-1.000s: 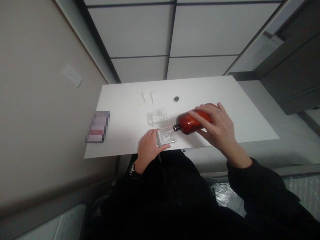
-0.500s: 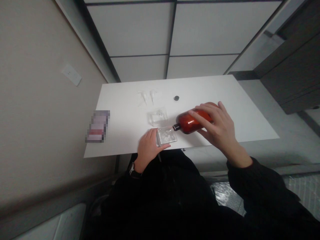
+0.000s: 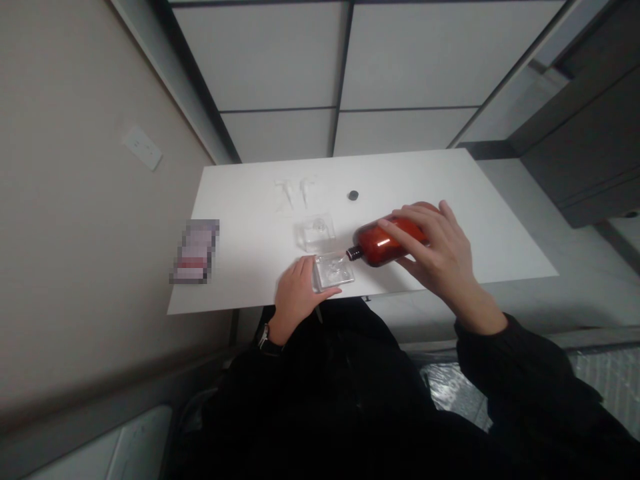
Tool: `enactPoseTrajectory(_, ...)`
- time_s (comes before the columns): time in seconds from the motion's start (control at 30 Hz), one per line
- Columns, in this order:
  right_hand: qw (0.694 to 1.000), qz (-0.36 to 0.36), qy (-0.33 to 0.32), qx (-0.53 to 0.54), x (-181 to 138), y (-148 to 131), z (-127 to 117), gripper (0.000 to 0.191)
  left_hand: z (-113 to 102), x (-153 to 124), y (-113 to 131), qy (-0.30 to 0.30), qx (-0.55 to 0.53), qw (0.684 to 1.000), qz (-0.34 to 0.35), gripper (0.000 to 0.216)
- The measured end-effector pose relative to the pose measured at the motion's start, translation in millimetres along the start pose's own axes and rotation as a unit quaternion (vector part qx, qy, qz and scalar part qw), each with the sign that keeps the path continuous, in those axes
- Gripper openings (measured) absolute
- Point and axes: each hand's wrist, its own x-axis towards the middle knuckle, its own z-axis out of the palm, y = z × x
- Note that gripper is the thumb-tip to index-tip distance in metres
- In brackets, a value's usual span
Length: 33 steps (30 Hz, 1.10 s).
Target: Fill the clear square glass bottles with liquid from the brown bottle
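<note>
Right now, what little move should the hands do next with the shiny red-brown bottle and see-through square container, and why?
Maybe the right hand should nudge the shiny red-brown bottle slightly left: its black neck tilts toward the see-through square container, but its mouth sits by the far right corner. The left hand grips the container's left side.

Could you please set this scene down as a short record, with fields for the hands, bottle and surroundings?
Left hand: holding the near clear container
Right hand: holding a reddish-brown bottle
Bottle pose: tilted, neck toward the near clear container
Just beyond: another clear container
Farther back: two pale pieces, a small dark disc
Surface: white table
</note>
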Motion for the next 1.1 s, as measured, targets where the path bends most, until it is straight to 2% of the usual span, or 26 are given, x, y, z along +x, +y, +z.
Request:
enactPoseTrajectory(0.17, 1.000, 0.004, -0.002, 0.012, 0.2, 0.2, -1.3, 0.088, 0.6, 0.5, -0.2, 0.004, -0.004, 1.000, 0.002, 0.070)
enactPoseTrajectory(0.4, 1.000, 0.001, 0.001, -0.005, 0.7, 1.5, -1.3, 0.083, -0.4, 1.3, 0.5, -0.005, -0.003, 1.000, 0.001, 0.070)
enactPoseTrajectory(0.77, 1.000, 0.009, -0.011, -0.009, 1.5, 1.9, -3.7, 0.087, 1.3, 0.6, -1.4, 0.003, -0.002, 1.000, 0.007, 0.069)
enactPoseTrajectory(0.97, 1.000, 0.002, 0.001, 0.010, 1.9, 1.1, -3.6, 0.089, 0.3, 0.8, -0.1, 0.000, -0.003, 1.000, 0.002, 0.068)
enactPoseTrajectory(1.1, 0.999, 0.012, -0.017, 0.026, -0.2, -2.2, -0.4, 0.090, 0.1, 1.2, 0.5, 0.001, -0.006, 1.000, 0.003, 0.069)
